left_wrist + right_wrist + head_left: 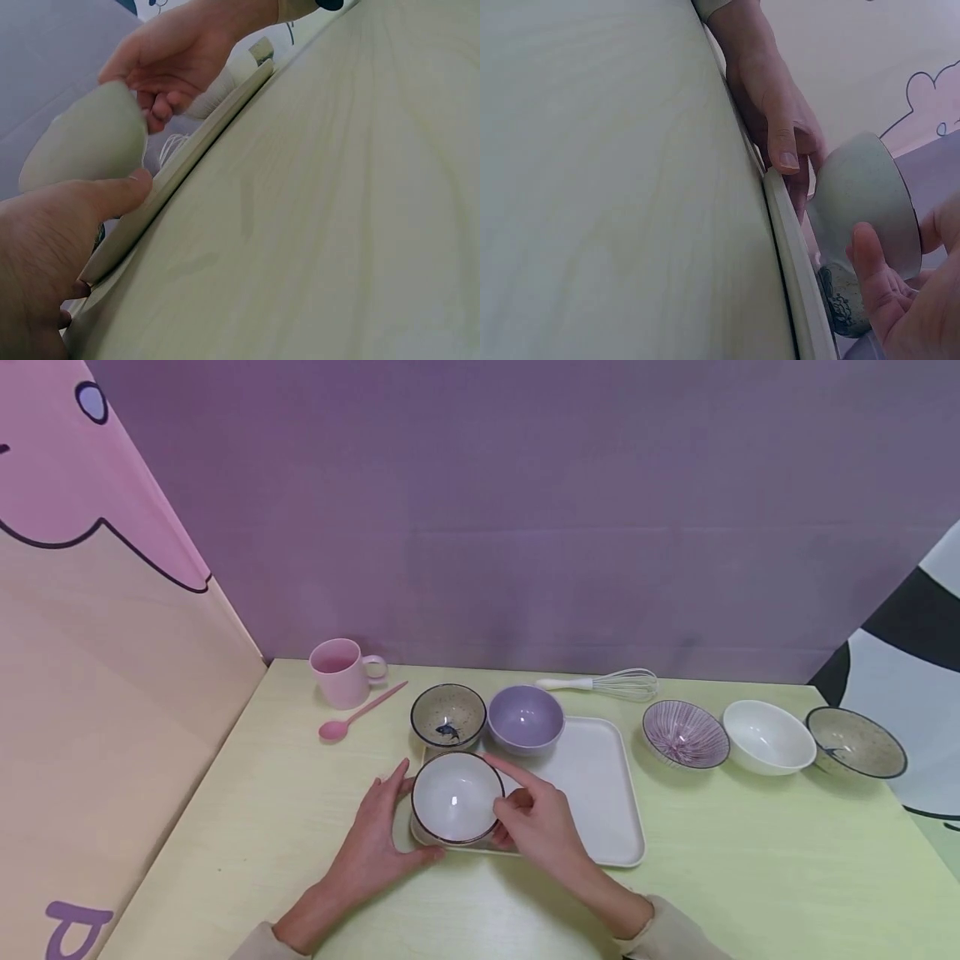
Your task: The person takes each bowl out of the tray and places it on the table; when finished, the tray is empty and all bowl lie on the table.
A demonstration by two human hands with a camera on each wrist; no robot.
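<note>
While the right hand [542, 827] pinches the dark-rimmed white bowl [457, 797] at its 3 o'clock side, index stretched to the rim and the lower fingers curled, the left hand [375, 839] sits at 8 o'clock, thumb out, fingers loosely spread round that side (touching bowl or tray? cannot tell). Forearms come in from 4 and 8, beige sleeves [272, 943] at the wrists. Bowl is tilted, mouth toward the head camera, over the left part of the white tray [600, 793]; base contact with tray unclear.

Writing: one purple letter [81, 912] on the left backdrop [112, 693], about 8 o'clock, sideways and cut off by the frame, so can't say which.

Around the held bowl: speckled bowl [442, 706] with blue fish-like mark at 12, just beside; purple bowl [527, 717] between 1 and 2, both overlapping the tray's far side in the head view. Whisk [588, 683] at 2, beyond the tray. Pink mug [339, 681] and pink spoon [367, 708] between 10 and 11. Toward 3, well apart: striped bowl [686, 735], plain white bowl [767, 737], second speckled bowl [855, 743], in a row on the pale counter [247, 827]. Held bowl hides some of the tray.
</note>
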